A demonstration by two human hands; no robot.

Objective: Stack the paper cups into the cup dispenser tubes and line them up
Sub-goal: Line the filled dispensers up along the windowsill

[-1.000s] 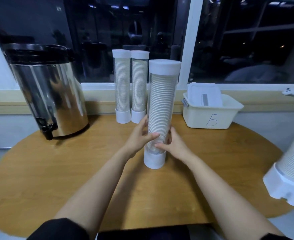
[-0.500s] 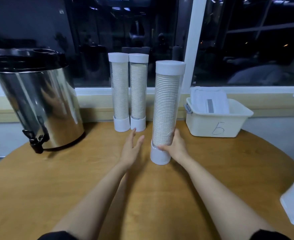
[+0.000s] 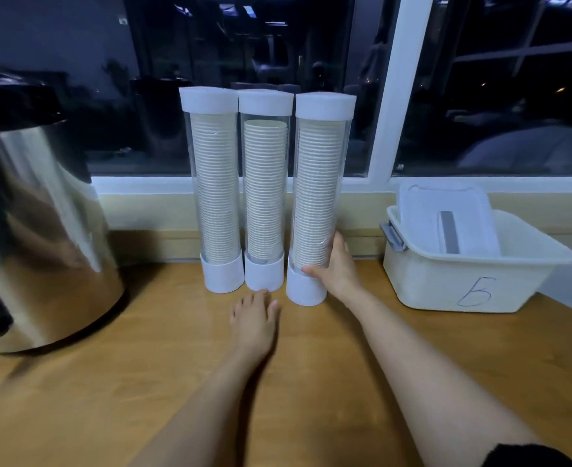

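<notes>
Three clear cup dispenser tubes with white caps and bases stand side by side at the window sill, each filled with stacked paper cups. The left tube point(image 3: 214, 183) and middle tube point(image 3: 265, 190) touch each other. The right tube point(image 3: 318, 183) stands just beside the middle one, its base slightly nearer to me. My right hand point(image 3: 337, 267) grips the right tube low down, just above its base. My left hand point(image 3: 253, 315) lies flat on the table in front of the middle tube, fingers straight, holding nothing.
A large steel drinks urn point(image 3: 32, 210) with a black lid and tap stands at the left. A white plastic tub point(image 3: 470, 264) marked with a letter holds a lid at the right. The wooden table point(image 3: 109, 399) spreads in front of me.
The right tube has moved away from me to the sill, next to the other two. My left hand let go of it and now rests on the table.
</notes>
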